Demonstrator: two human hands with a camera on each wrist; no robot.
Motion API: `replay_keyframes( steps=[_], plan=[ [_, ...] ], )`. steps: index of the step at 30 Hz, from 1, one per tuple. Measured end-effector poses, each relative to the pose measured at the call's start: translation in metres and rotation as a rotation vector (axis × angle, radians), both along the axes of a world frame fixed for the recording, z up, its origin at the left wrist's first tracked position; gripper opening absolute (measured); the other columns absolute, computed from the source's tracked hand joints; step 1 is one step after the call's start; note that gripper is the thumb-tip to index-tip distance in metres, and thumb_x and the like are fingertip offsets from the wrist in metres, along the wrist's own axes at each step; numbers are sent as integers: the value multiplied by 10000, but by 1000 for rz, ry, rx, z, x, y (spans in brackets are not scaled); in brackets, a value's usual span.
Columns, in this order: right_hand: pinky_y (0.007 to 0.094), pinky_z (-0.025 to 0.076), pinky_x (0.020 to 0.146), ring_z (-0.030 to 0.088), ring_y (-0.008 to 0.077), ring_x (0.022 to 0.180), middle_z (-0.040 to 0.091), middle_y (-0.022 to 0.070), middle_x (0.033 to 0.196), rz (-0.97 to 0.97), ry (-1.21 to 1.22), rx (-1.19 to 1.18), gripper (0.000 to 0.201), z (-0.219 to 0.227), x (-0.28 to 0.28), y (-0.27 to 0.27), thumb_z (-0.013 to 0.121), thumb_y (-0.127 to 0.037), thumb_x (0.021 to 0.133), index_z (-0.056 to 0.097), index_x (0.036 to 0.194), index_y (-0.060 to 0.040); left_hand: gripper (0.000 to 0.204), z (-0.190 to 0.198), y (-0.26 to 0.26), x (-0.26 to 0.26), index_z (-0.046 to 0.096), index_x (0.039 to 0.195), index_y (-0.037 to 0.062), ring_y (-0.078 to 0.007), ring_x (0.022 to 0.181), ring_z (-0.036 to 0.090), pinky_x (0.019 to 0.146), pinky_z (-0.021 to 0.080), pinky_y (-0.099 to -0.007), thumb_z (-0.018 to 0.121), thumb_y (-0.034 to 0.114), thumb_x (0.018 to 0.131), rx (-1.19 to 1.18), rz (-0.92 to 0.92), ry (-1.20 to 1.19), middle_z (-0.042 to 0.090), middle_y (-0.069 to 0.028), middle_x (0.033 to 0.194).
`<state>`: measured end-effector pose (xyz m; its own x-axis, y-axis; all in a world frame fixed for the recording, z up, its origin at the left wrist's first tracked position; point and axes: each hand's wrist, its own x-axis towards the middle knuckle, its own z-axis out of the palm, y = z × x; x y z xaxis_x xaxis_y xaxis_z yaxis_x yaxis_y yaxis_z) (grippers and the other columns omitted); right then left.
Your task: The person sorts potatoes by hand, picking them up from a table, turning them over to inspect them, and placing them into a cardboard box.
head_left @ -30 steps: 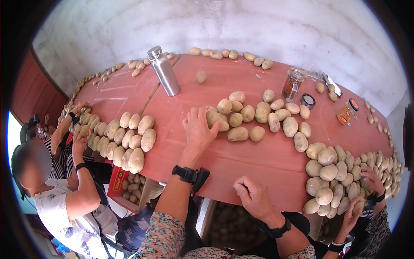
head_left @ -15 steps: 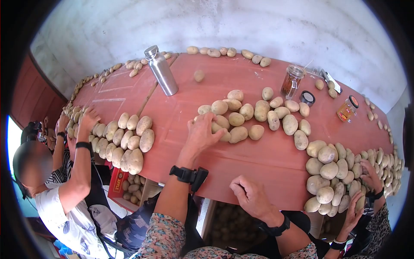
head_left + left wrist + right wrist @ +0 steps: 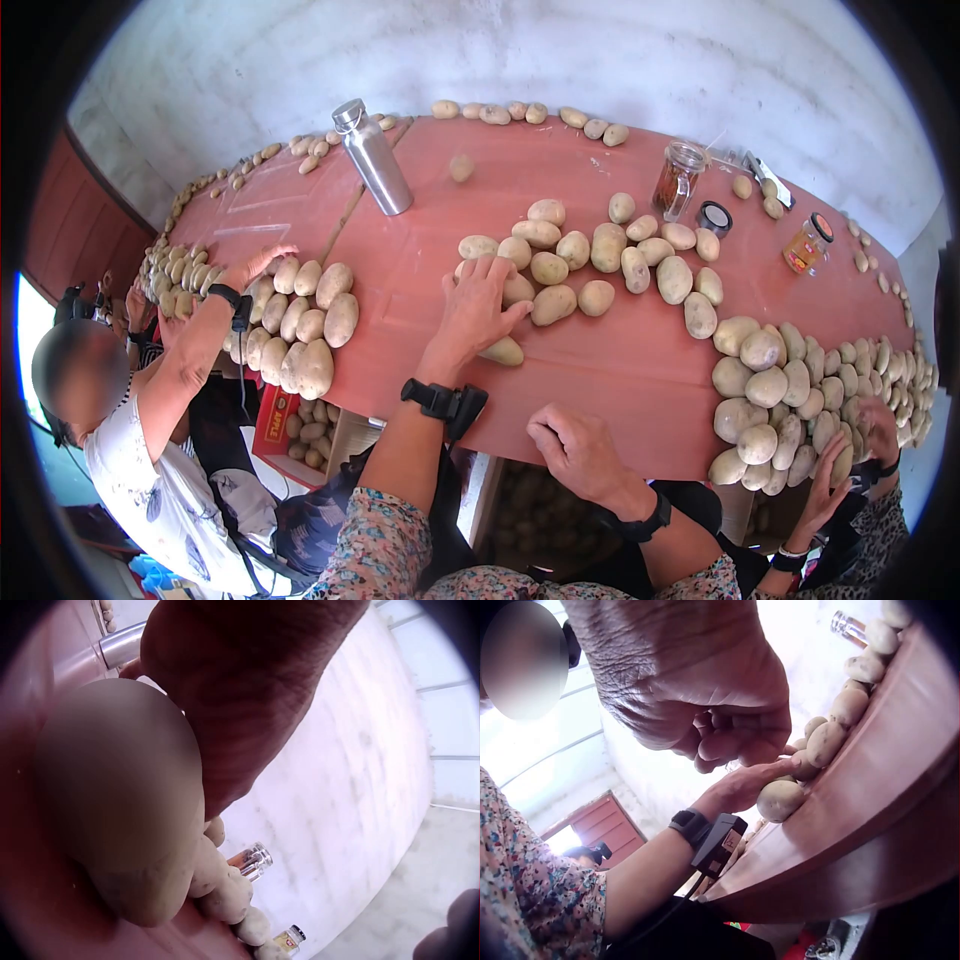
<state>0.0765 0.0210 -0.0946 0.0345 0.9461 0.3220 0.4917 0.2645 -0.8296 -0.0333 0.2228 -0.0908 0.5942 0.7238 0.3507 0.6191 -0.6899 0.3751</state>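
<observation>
My left hand (image 3: 472, 315) lies over the near left end of a loose potato cluster, fingers spread across the tops and thumb out to the right beside a potato (image 3: 517, 290). Another potato (image 3: 503, 350) lies just below that thumb. Large in the left wrist view, a potato (image 3: 142, 892) sits beside the palm, partly blurred. The right wrist view shows the left hand (image 3: 742, 787) behind a potato (image 3: 780, 801). My right hand (image 3: 585, 450) hovers at the table's near edge, fingers loosely curled and holding nothing.
A steel bottle (image 3: 375, 160), a glass mug (image 3: 680, 180), a black lid (image 3: 714, 217) and a small jar (image 3: 807, 245) stand farther back. Potato rows cover both sides. One person (image 3: 165, 470) reaches over the left rows; another's hands (image 3: 825, 500) are at the right pile.
My left hand has shifted slightly right along the cluster, and a potato now shows below its thumb. The person at left has reached farther right across the rows. My right hand stays near the edge.
</observation>
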Motion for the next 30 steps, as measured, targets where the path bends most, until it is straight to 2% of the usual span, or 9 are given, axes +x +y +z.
replay_keyframes(
  steps=[4,6,13,16,18,19,21,25,30],
  plan=[
    [408,487,602,616,342,696,609,134,766,19,-16,-12,57,1,-2,-2,611,-82,875,572,858,-44,252,2,1,0,539,867,83,-272,947,506,834,348,-440,720,215,751,-1,-4,1,547,-67,932],
    [410,487,608,613,345,701,606,135,765,24,-10,-20,64,1,-3,-3,609,-87,878,565,859,-45,223,0,2,-2,516,750,77,-268,789,514,760,368,-413,712,183,749,64,-15,-64,536,-64,809],
    [417,484,615,611,347,713,605,138,780,40,-22,-11,64,5,-8,-7,597,-95,889,558,877,-47,216,-1,4,-6,539,800,47,-297,687,545,710,418,-433,712,164,744,-7,-5,-160,559,-99,786],
    [421,482,614,609,348,713,604,138,782,45,-22,-4,63,3,-9,-8,592,-98,893,554,881,-48,289,2,-3,-2,574,966,39,-313,836,574,800,423,-472,705,180,750,38,4,-128,584,-125,926],
    [373,480,597,607,311,659,603,128,744,10,-18,12,57,1,-10,-8,599,-60,878,580,835,-28,518,5,-15,3,520,1214,61,-333,1102,531,918,401,-490,713,232,764,193,-11,-5,535,-151,1213],
    [373,480,597,607,311,659,603,128,744,8,-19,12,57,1,-10,-9,599,-60,878,580,835,-28,518,0,-18,7,520,1214,61,-333,1102,531,918,401,-490,713,232,764,194,-12,-6,535,-151,1213],
    [380,480,597,608,313,663,602,126,745,8,-29,9,60,2,-9,-9,602,-62,876,579,830,-31,671,-8,-24,18,432,1351,94,-331,1305,395,1019,339,-512,718,288,776,259,-21,123,376,-139,1438],
    [421,484,605,610,340,702,601,130,776,39,-64,20,82,-1,-9,-10,594,-116,896,555,863,-52,725,-14,-29,30,386,1389,114,-317,1363,345,1055,308,-512,723,312,779,199,-73,147,324,-135,1492],
    [412,492,602,616,326,696,607,119,771,25,-91,50,92,-2,-10,-12,603,-121,893,559,854,-51,560,-15,-32,34,502,1275,98,-307,1198,498,1027,320,-531,707,287,789,104,-122,104,444,-122,1369]
  ],
)
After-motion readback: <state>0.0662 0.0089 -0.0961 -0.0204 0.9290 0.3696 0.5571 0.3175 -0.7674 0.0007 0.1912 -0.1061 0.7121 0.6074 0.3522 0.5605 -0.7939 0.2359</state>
